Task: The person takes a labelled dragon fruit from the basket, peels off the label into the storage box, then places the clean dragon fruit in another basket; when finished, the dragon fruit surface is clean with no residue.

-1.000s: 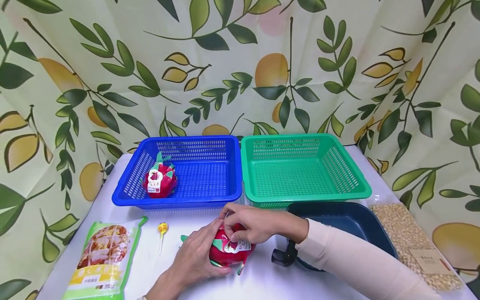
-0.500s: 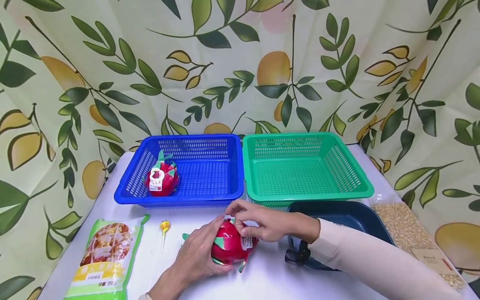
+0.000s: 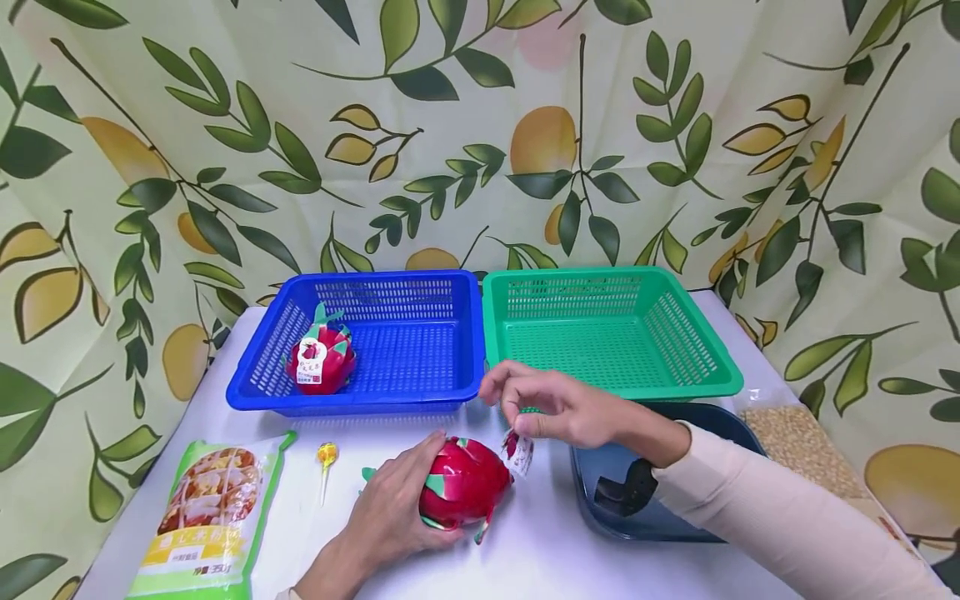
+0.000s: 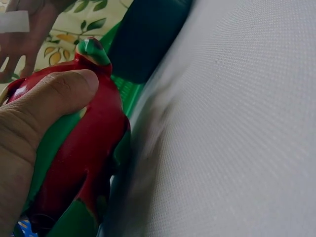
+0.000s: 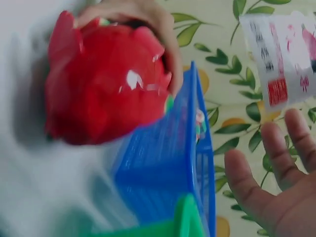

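A red dragon fruit [image 3: 468, 483] with green scales lies on the white table. My left hand [image 3: 393, 504] grips it from the left; in the left wrist view the thumb presses across its red skin [image 4: 91, 143]. Just right of the fruit, my right hand [image 3: 577, 410] is raised and pinches a white sticker [image 3: 519, 457] by its upper edge. The sticker hangs free of the fruit, and its print and small red square show large in the right wrist view, where the sticker [image 5: 281, 61] is partly cut off by the frame.
A blue basket [image 3: 356, 407] holds another dragon fruit [image 3: 337, 364] bearing a sticker. Right of it stands a green basket [image 3: 615, 390]. A dark blue tray [image 3: 592, 500] sits under my right forearm. A lollipop [image 3: 326, 455], a green food bag [image 3: 202, 517] and a grain bag [image 3: 795, 442] lie around.
The sticker was on the dragon fruit; my right hand has peeled it off and lifted it up and to the right. My left hand keeps its grip on the fruit.
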`<state>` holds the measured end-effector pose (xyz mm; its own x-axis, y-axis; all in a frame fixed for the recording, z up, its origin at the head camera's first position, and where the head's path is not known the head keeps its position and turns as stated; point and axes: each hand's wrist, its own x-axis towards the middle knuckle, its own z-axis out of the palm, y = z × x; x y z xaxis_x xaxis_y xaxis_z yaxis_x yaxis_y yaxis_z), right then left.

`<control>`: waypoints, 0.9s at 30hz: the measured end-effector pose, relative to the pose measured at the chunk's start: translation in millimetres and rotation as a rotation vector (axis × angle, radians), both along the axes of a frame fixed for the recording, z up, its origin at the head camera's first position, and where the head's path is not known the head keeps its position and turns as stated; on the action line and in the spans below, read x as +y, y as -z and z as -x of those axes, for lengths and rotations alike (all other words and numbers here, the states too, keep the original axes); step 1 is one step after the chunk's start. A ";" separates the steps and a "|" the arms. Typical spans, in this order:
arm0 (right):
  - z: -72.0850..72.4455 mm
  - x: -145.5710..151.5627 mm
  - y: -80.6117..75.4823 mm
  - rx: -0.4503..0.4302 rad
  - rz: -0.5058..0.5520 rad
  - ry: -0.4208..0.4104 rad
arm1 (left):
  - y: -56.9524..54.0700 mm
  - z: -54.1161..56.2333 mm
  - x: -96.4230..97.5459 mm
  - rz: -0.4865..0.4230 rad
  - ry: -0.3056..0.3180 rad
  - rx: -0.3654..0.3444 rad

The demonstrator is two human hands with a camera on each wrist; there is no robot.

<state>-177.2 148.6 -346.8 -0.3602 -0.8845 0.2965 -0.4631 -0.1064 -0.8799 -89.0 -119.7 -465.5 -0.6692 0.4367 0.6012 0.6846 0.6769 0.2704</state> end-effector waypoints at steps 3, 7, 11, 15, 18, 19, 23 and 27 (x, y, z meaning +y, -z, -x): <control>5.5 13.6 -7.8 -0.056 -0.056 -0.035 | -1.2 0.6 0.9 0.003 -0.005 -0.009; 9.5 31.9 -11.8 -0.123 -0.129 -0.063 | -1.6 1.3 0.8 0.009 -0.012 -0.014; 12.7 49.1 -11.6 -0.196 -0.205 -0.106 | -0.1 0.1 -0.3 0.025 -0.015 -0.048; 17.8 64.1 -11.6 -0.294 -0.297 -0.153 | 1.5 -0.4 -0.9 0.032 -0.019 -0.059; 22.7 73.1 -11.8 -0.337 -0.365 -0.183 | 1.6 -0.2 -1.3 0.030 -0.026 -0.055; 24.2 75.9 -11.3 -0.353 -0.392 -0.193 | 1.6 -0.4 -1.3 0.029 -0.027 -0.058; 29.0 88.5 -3.3 -0.410 -0.485 -0.237 | 1.4 -1.3 -0.9 0.028 -0.030 -0.069; 32.6 101.2 14.3 -0.421 -0.561 -0.242 | 1.4 -1.4 -0.4 0.029 -0.030 -0.071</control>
<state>-209.8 249.8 -361.0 -0.1198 -0.9314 -0.3438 -0.0951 0.3555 -0.9298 -87.7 -120.1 -466.9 -0.7228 0.4321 0.5393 0.6437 0.7049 0.2979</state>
